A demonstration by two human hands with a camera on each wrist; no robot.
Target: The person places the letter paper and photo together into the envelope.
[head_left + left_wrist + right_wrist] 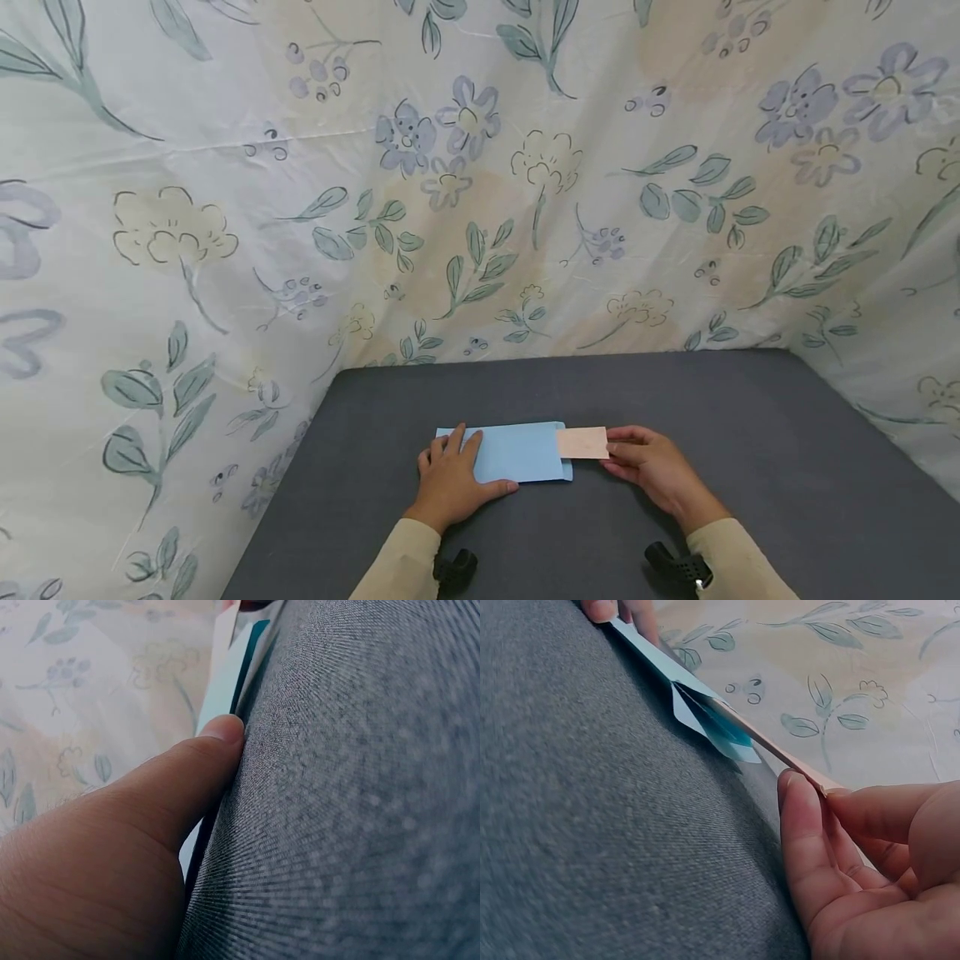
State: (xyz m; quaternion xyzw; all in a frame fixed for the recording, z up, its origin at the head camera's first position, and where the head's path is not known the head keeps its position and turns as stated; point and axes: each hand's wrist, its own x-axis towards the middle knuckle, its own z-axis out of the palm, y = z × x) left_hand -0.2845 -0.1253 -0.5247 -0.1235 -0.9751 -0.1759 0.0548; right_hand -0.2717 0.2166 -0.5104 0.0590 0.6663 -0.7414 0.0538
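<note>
A light blue paper envelope (pixel 517 454) lies lengthwise on the dark grey table. My left hand (pixel 453 479) rests on its left end, fingers spread over the top and thumb along the near edge. In the left wrist view the thumb (pixel 214 742) presses beside that edge. With fingertips and thumb, my right hand (pixel 652 467) pinches the right end of a pale pink card (pixel 583 443). The card's left end meets the envelope's right end, where the paper layers (pixel 705 724) gape apart in the right wrist view.
The dark grey cloth-like tabletop (pixel 750 433) stretches around both hands. A flower-patterned curtain (pixel 480 208) hangs behind the table and along its sides. Black bands (pixel 678 568) sit at both wrists, by beige sleeves (pixel 742 558).
</note>
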